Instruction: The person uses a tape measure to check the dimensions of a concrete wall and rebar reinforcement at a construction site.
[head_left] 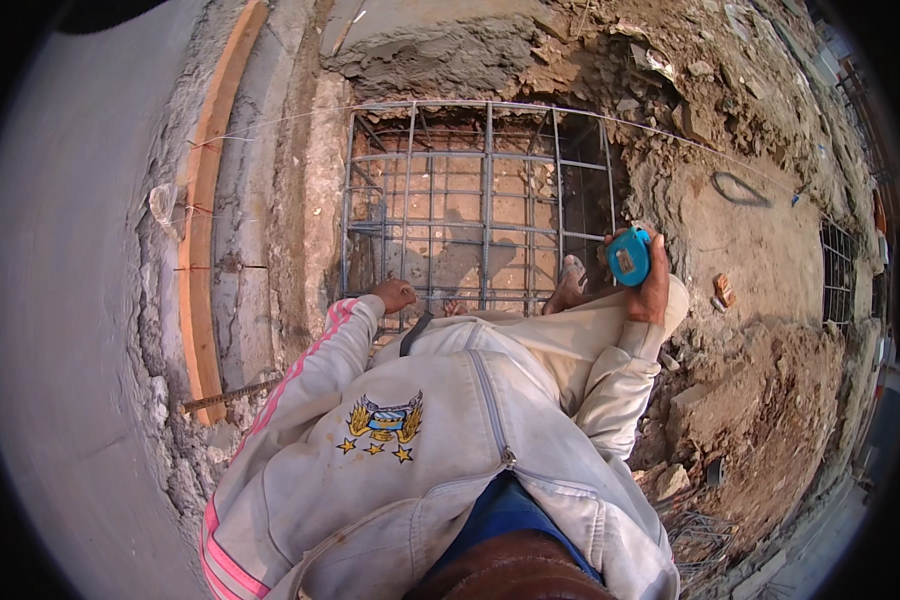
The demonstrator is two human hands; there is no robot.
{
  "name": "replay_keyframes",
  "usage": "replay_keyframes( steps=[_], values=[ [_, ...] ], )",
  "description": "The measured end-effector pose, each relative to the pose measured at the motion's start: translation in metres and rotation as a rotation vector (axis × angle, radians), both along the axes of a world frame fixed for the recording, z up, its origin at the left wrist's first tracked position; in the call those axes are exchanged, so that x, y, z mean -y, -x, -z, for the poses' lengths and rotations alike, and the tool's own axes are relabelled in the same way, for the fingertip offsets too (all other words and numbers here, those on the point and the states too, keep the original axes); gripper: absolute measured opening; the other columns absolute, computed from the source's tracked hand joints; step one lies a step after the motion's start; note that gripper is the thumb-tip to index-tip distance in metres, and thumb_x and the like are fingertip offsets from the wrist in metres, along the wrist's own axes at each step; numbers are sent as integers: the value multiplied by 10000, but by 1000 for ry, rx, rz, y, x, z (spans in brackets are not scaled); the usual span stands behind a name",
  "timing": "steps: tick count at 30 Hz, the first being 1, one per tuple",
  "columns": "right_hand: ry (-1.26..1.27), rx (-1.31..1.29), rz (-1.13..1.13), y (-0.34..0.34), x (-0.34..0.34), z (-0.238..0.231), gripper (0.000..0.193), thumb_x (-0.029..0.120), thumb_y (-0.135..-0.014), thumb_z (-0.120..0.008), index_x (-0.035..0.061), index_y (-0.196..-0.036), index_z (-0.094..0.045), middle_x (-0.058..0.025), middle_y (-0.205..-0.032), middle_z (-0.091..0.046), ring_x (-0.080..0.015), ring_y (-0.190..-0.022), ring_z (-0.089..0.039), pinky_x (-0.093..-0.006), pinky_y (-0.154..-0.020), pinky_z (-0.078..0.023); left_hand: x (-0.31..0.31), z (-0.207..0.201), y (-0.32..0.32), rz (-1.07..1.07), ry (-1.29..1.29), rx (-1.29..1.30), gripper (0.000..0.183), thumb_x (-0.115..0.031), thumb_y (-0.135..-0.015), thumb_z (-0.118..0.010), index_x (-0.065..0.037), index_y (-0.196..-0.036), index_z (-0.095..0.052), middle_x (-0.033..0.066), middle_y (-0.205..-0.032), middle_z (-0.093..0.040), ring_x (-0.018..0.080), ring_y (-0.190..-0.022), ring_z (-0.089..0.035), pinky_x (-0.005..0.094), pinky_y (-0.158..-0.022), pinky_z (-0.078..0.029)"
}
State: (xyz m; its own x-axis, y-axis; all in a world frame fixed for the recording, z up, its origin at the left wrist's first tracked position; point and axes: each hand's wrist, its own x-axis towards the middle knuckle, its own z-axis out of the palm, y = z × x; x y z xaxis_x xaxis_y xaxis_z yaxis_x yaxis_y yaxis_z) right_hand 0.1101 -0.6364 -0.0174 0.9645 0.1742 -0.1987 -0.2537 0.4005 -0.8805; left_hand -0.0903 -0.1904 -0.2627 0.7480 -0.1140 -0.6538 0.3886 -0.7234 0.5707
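Note:
In my right hand (654, 285) is a turquoise tape measure (628, 256) with a rounded case, held up over my right knee. No drawn-out blade can be made out. My left hand (396, 294) is closed, its fingers curled together near the lower left of a steel rebar cage (488, 185). Whatever those fingers may hold is too small to tell. The cage sits in a rectangular pit, its bars crossing in a grid. My bare foot (568, 283) shows beside the cage's near right part.
A long wooden plank (202, 220) with tie wires lies along the concrete on the left. A thin string (690, 143) crosses above the cage's far edge. Rough soil banks rise at right, with a broken brick (723, 291) and a wire loop (741, 189).

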Motion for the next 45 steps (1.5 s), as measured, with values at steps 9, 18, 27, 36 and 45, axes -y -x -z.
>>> replay_keyframes(
  steps=[9,18,27,36,45],
  values=[
    [-14,3,-28,0,0,1,542,499,-1025,-529,16,-1269,-561,-163,-1086,-681,-306,-1026,-688,-408,-861,-579,-6,15,5,-15,10,4,349,-415,-856,-663,-139,-1045,-762,143,-1045,-741,321,-1005,-695,407,-892,-534],
    [-7,14,-19,-1,0,-1,509,488,-1023,-542,36,-1256,-551,-175,-1088,-677,-330,-1011,-691,-458,-818,-607,-2,12,3,53,-42,4,347,-426,-852,-664,-150,-1041,-761,148,-1094,-732,348,-1040,-681,431,-911,-528],
    [9,-19,1,0,2,-1,538,500,-1005,-573,38,-1280,-545,-171,-1080,-678,-329,-1010,-702,-430,-811,-609,0,12,-1,56,-3,-9,400,-432,-873,-633,-91,-1049,-746,178,-1097,-719,366,-1050,-668,447,-902,-517],
    [115,40,-24,-4,2,-3,513,510,-1002,-579,44,-1214,-602,-106,-1032,-683,-203,-952,-684,-321,-851,-549,11,-14,-9,40,59,-59,347,-360,-882,-642,-59,-1023,-741,130,-882,-724,248,-848,-695,395,-771,-524],
    [136,64,-41,-4,1,-12,488,540,-996,-586,67,-1101,-636,-2,-999,-620,-92,-931,-585,-261,-824,-491,-19,64,-3,-59,131,-45,342,-373,-883,-651,-61,-995,-734,119,-820,-709,219,-781,-681,357,-743,-523]
  ],
)
